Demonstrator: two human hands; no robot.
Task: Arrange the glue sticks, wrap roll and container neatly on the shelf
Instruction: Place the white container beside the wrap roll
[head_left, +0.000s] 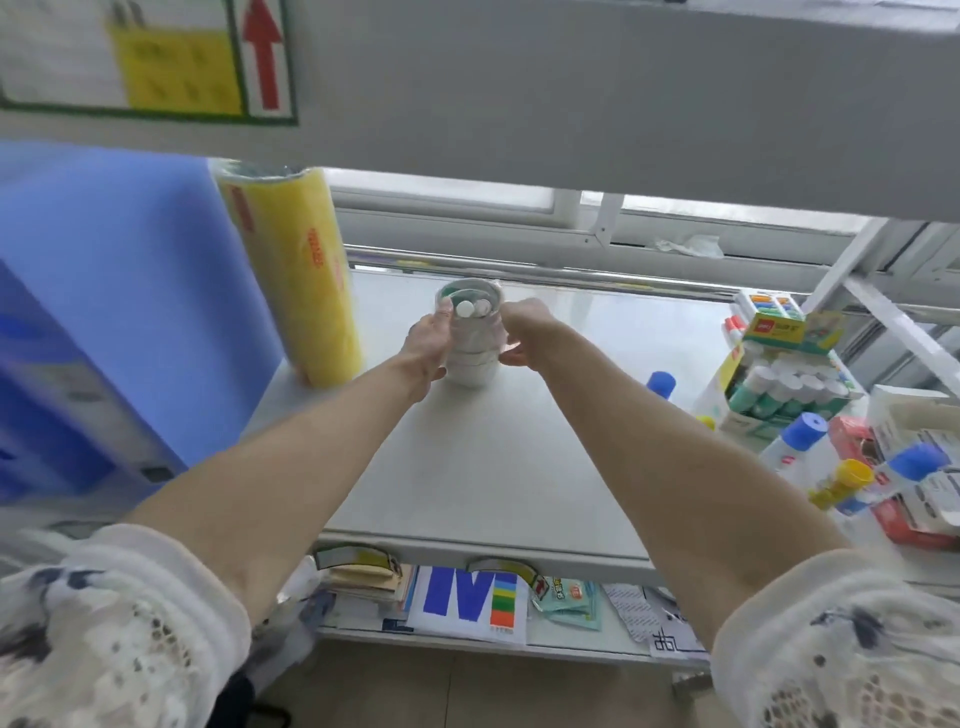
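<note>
Scene: a person at a white shelf (519, 441), both arms reaching fwd to a clear container (470, 332) standing mid-shelf, toward the back.
Container: upright, long axis vertical; white-capped glue sticks (466, 309) stand inside.
Left hand (428, 340): wrapped round the container's left side, fingers curled on it.
Right hand (522, 332): fingers curled at the container's right side, apparently pinching clear film there; exact contact hard to tell.
Key relation: container sits between the two hands, equally near both; wrap roll (291, 275) lies to its left, so likely any tidy-up shift goes leftward.
Wrap roll: yellow, standing upright beside a blue box (119, 312), apart from the container.
Around: carton of glue sticks (779, 384) and loose blue- and yellow-capped bottles at far right, well apart.
Obstacles: none seen between container and roll; upper shelf edge (571, 104) hangs overhead.
</note>
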